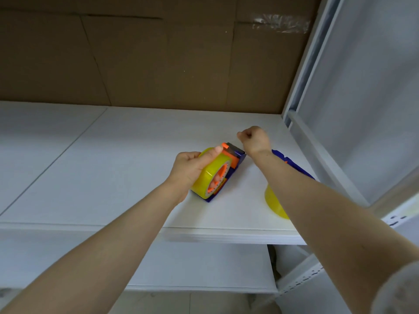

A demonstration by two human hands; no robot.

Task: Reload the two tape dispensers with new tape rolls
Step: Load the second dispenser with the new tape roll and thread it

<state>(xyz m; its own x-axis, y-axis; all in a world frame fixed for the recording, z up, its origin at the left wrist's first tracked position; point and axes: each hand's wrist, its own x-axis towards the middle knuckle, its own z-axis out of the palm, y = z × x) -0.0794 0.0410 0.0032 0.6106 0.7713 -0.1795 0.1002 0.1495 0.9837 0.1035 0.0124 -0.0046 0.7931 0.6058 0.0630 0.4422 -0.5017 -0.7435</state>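
Note:
A blue and orange tape dispenser (238, 158) lies on the white shelf (113, 166) with a yellow tape roll (213, 171) seated on its orange hub. My left hand (192, 168) grips that roll from the left, thumb on top. My right hand (255, 139) is a closed fist just beyond the dispenser's cutter end; whether it pinches the clear tape end is too fine to tell. A second blue dispenser (288, 164) and a second yellow roll (274, 205) lie to the right, partly hidden by my right forearm.
A brown cardboard sheet (158, 60) forms the back wall. A white metal upright and frosted panel (362, 98) close off the right side. A lower white shelf (192, 268) sits under the front edge.

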